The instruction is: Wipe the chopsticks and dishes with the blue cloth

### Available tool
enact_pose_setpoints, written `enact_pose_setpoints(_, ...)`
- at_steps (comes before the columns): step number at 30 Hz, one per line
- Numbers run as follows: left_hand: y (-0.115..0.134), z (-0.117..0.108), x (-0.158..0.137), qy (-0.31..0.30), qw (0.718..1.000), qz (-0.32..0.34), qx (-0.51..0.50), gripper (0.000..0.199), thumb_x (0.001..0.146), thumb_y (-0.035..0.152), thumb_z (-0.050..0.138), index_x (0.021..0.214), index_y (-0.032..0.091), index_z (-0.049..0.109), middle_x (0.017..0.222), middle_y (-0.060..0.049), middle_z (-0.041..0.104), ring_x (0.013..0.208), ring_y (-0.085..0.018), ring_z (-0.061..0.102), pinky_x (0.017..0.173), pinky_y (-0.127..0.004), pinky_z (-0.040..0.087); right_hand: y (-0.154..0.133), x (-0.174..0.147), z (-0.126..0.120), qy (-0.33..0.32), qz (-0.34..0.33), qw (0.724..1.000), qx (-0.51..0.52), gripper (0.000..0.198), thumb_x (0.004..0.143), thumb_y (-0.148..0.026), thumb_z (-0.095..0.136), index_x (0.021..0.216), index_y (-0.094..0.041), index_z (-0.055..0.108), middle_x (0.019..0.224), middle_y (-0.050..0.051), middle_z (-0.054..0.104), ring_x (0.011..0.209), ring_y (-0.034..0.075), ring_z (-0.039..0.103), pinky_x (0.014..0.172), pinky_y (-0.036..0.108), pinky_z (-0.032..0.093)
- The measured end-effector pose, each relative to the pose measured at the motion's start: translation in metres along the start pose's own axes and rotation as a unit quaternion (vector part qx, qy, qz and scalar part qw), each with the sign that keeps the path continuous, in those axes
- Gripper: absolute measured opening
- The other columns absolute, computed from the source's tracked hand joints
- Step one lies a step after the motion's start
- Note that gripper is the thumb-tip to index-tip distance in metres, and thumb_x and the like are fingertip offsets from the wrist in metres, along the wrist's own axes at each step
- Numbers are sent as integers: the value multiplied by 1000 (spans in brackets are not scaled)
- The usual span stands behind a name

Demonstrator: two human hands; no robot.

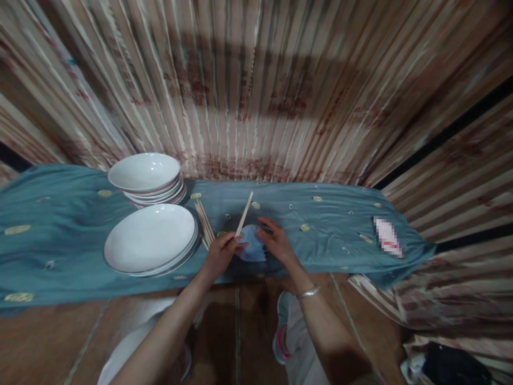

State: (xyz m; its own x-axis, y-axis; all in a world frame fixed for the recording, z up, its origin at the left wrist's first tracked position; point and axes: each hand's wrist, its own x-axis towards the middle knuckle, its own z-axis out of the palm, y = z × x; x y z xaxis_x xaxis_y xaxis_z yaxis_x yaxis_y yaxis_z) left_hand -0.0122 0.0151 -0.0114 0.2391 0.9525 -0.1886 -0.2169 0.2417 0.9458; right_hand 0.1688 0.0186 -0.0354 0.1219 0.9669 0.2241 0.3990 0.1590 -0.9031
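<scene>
My left hand (222, 250) is closed around the lower part of a light wooden chopstick (245, 214), which points up and away from me; whether one or two are held I cannot tell. My right hand (278, 240) has its fingers apart at the right side of a light blue cloth (252, 248). That cloth lies between both hands, partly covered by their fingers; whether the right fingertips touch it is unclear. Left of my left hand, several more chopsticks (205, 222) lie side by side on the teal tablecloth (280, 200).
A stack of white plates (150, 240) stands left of the loose chopsticks, with stacked white bowls (146, 174) behind it. A pixelated white and red item (388, 236) lies at the right end. Patterned curtains (240, 107) hang behind. Below the front edge is a white rounded object (132, 342).
</scene>
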Motion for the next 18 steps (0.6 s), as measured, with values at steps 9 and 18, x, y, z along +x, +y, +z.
enact_pose_setpoints(9,7,-2,-1,31,999,15,7,35,64,43,70,84,14,69,79,-6,71,82,-28,70,53,-29,53,-10,0,-27,-57,97,974,-197,24,85,-26,48,76,-19,69,67,2,70,65,15,65,63,24,46)
enact_pose_setpoints(18,17,0,0,48,986,-70,-144,13,72,24,66,81,16,70,93,-7,72,76,-18,69,48,-18,45,-2,-3,-32,-82,131,987,52,26,81,-43,58,93,-21,67,72,1,70,65,14,65,58,24,49)
